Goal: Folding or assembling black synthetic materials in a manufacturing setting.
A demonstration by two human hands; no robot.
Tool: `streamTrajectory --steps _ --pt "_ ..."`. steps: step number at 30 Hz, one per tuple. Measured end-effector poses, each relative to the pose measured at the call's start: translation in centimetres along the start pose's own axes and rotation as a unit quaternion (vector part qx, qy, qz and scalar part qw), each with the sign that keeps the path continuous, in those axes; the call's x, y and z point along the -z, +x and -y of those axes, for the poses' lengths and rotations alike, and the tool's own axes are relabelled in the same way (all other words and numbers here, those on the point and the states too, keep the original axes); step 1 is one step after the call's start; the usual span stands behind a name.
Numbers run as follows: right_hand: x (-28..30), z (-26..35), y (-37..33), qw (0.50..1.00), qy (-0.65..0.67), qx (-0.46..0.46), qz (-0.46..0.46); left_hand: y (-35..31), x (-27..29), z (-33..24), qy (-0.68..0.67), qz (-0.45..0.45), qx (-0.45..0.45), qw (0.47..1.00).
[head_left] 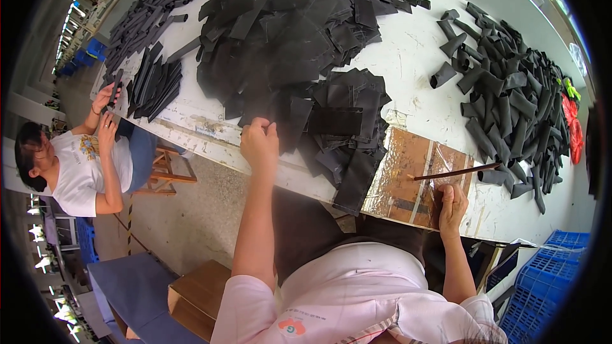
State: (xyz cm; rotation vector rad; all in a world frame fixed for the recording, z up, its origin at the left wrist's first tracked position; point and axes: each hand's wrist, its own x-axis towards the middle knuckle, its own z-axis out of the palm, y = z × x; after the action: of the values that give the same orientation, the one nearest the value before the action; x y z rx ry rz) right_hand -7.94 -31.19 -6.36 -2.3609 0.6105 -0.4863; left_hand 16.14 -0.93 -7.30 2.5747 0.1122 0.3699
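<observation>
My left hand (260, 144) is closed in a pinch at the left side of the near heap, its fingertips on the edge of a flat black fabric piece (293, 126). Flat black rectangular pieces (347, 99) lie stacked beside it. My right hand (451, 207) rests at the right side of a brown board (398, 181) with a shiny, clear covering. Its fingers are curled, and what they hold, if anything, is hidden. Just beyond them, a thin dark stick (456, 172) with a paler left end slants across the board's right edge.
A large black heap (280, 32) covers the middle of the white table (414, 57). Rolled black tubes (510, 89) pile at right, by a red bag (572, 129). At left, a seated person (86, 159) handles black strips. Blue crates (548, 277) stand lower right, a cardboard box (197, 296) lower left.
</observation>
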Motion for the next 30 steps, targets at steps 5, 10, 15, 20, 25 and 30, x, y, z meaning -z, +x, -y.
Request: streamTrajectory --steps 5,10,15,20,25,30 --pt "0.0 0.3 0.0 1.0 0.007 0.01 -0.005 -0.3 0.3 0.2 -0.09 -0.021 -0.005 0.996" --pt "0.2 -0.1 -0.3 1.0 0.012 0.008 -0.005 -2.1 2.1 -0.2 -0.375 -0.057 0.039 0.924" --pt "0.6 1.0 -1.2 0.992 -0.022 0.12 -0.043 -4.9 6.2 -2.6 -0.496 0.11 0.124 0.852" --pt "-0.3 8.9 -1.2 0.946 0.243 0.122 0.178 -8.6 8.3 -5.5 -0.458 0.23 -0.008 0.859" --pt "-1.8 13.1 -0.1 0.909 0.334 0.086 0.233 -10.5 8.1 -7.3 -0.436 0.263 -0.152 0.847" --pt "-2.2 13.4 -0.2 0.938 0.288 0.086 0.172 -12.8 6.6 -8.4 -0.466 0.223 -0.095 0.851"
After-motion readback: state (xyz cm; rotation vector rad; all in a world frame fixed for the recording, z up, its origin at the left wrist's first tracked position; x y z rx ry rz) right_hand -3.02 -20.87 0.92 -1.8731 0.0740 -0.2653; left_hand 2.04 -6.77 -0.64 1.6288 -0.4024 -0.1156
